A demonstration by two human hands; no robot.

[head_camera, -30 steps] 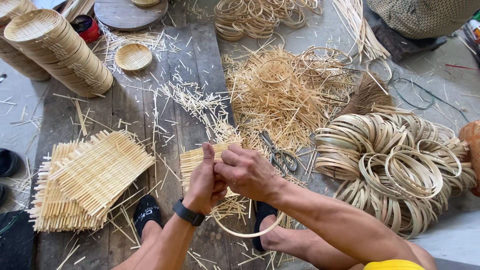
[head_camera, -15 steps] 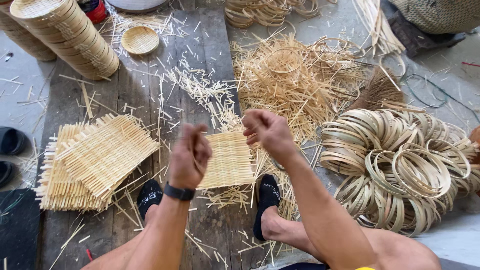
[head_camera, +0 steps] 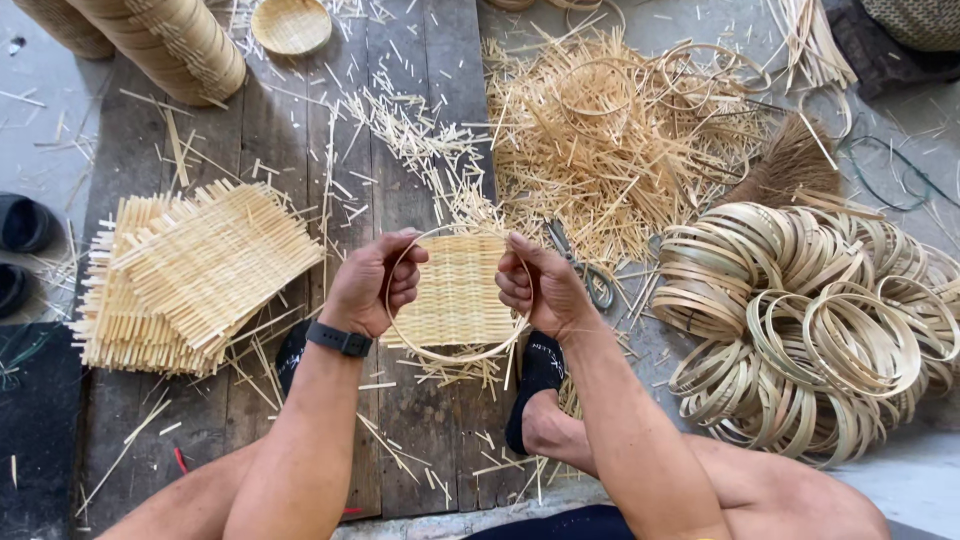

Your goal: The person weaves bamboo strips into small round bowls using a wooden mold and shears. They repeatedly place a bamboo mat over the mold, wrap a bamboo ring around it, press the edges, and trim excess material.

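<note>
Head view, looking straight down: both hands are up over the plank floor (head_camera: 300, 130), and between them sits a thin bamboo hoop (head_camera: 455, 358), held level over a square woven mat (head_camera: 455, 290). The left hand (head_camera: 372, 285) has its fingers curled shut around the hoop's left rim, thumb riding along the top edge; a black watch (head_camera: 338, 339) wraps that wrist. The right hand (head_camera: 540, 285) pinches the right rim, fingers folded tight together on the strip. The mat shows through the ring, its corners poking out beyond the circle; whether it touches the hoop I cannot tell.

Just right of the right hand, scissors (head_camera: 585, 270) lie on the boards at the foot of a big heap of cut bamboo sticks (head_camera: 600, 130). Further right, a sprawling pile of bamboo rings (head_camera: 810, 330). Left of the hands, a stack of woven mats (head_camera: 190, 275) with ragged edges. Top left, a column of stacked baskets (head_camera: 170, 35) lies tipped, a small round basket (head_camera: 290, 25) beside it. Below the hands, a black-socked foot (head_camera: 538, 375) rests on the planks
</note>
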